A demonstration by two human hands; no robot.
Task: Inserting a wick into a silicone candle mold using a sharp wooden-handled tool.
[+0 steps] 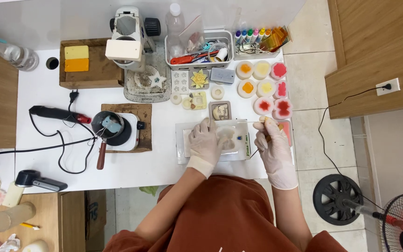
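Left hand, white glove, lies flat with fingers spread, pressing on the left side of a pale translucent mould, not closed around it; right hand, also gloved, is curled shut around a thin stick that points left toward the mould's top edge, with something orange showing in the palm, too hidden to tell what; mould is whitish, roughly square, with a rounded relief shape in its middle, glossy; it sits on a white flat board at the table's near edge, right in front of the person; just beyond the board, a small square grey mould with a beige figure inside; right of that, round white soaps with red, orange and yellow centres in rows; farther left, a small pot with a wooden handle on a white hotplate; white basket of tools at the far edge; all on a white table.
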